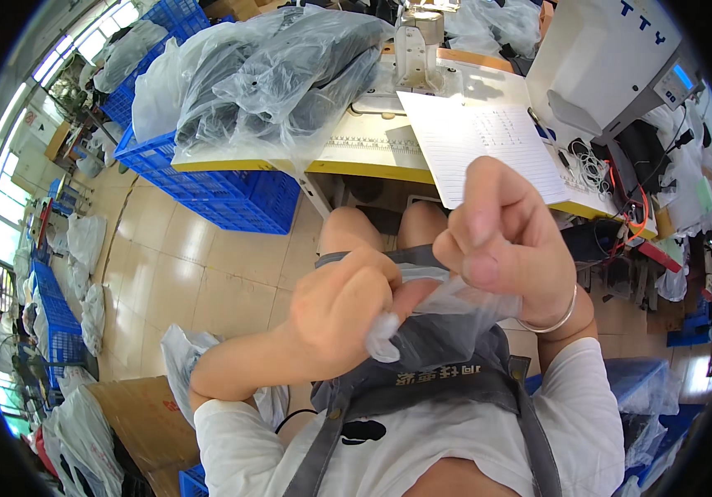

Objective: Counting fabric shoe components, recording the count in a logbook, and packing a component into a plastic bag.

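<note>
From the head camera, both hands are raised close in front of the chest, working one small clear plastic bag [443,311]. The left hand [343,311] is curled shut around the bag's crumpled lower end, seemingly to keep it steady. The right hand [505,240] pinches the upper edge between thumb and fingers, likely to part or pull the thin film; a bangle [556,319] sits on that wrist. The bag hangs just above a grey apron [422,389], over the person's lap.

Beyond the knees stands a worktop [372,153] with a yellow edge, carrying a sewing machine [418,50], a lined sheet of paper [488,145] and a heap of dark garments in clear bags [281,74]. Blue crates [232,195] stand on the tiled floor [199,273] to the left, with more filled bags around them.
</note>
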A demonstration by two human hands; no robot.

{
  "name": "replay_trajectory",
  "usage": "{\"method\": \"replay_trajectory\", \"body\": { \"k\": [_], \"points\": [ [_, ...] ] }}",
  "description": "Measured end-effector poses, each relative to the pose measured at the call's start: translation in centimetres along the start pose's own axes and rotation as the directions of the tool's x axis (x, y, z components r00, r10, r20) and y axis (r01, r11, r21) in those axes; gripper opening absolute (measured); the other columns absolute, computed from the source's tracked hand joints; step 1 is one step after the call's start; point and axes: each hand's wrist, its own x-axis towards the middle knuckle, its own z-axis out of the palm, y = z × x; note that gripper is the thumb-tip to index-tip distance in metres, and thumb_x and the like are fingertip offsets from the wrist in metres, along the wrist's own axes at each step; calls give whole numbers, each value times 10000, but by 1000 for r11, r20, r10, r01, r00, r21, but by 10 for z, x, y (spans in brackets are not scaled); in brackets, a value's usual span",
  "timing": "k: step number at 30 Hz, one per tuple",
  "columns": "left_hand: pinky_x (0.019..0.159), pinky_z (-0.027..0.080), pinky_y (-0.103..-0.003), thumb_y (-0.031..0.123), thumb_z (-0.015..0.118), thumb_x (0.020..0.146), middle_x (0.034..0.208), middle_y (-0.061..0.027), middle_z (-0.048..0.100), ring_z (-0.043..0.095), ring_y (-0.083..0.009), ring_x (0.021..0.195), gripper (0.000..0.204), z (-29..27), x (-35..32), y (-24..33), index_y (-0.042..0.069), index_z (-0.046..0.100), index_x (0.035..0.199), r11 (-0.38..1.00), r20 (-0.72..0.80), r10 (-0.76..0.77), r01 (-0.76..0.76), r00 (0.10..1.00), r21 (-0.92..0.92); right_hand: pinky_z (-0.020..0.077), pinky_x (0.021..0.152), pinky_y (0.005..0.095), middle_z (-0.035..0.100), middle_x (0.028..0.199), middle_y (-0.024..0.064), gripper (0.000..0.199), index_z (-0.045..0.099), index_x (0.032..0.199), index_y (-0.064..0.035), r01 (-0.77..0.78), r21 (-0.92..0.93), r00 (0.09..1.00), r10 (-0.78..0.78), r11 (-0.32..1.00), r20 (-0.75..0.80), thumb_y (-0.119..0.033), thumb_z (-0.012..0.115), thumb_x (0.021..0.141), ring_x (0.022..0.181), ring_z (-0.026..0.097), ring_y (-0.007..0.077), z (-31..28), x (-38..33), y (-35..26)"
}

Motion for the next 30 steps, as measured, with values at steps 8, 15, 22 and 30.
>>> {"method": "replay_trajectory", "body": {
  "k": [8,15,22,30],
  "points": [
    [654,365,-255,45,658,605,882,23,570,513,-136,719,198,13,12,-15,69,565,778,314,-31,917,-672,398,671,224,437,183,383,534,-68,202,501,883,26,-182,-66,982,184,981,39,46,621,722,494,321,26,26,8,-23],
    [645,441,-302,164,515,717,920,-70,614,585,-174,780,161,0,31,1,57,602,802,120,533,785,-922,315,368,331,460,220,437,568,-22,258,530,1042,8,-7,-708,721,494,706,485,-21,569,789,500,459,57,5,36,-33],
    [554,424,-349,155,599,639,642,-119,565,561,-280,564,239,9,1,-29,37,564,844,949,575,223,-309,787,55,428,523,263,560,761,56,286,567,967,-44,649,-759,746,-239,52,622,-168,687,739,551,530,159,-15,28,-5],
    [762,455,-306,-4,665,642,1105,-132,529,570,-226,929,739,-5,23,-47,75,320,1291,854,607,-397,520,688,-31,451,512,250,550,913,69,513,509,1082,-51,436,-897,895,-144,78,423,-230,758,670,598,550,164,-27,2,43]
  ]
}}
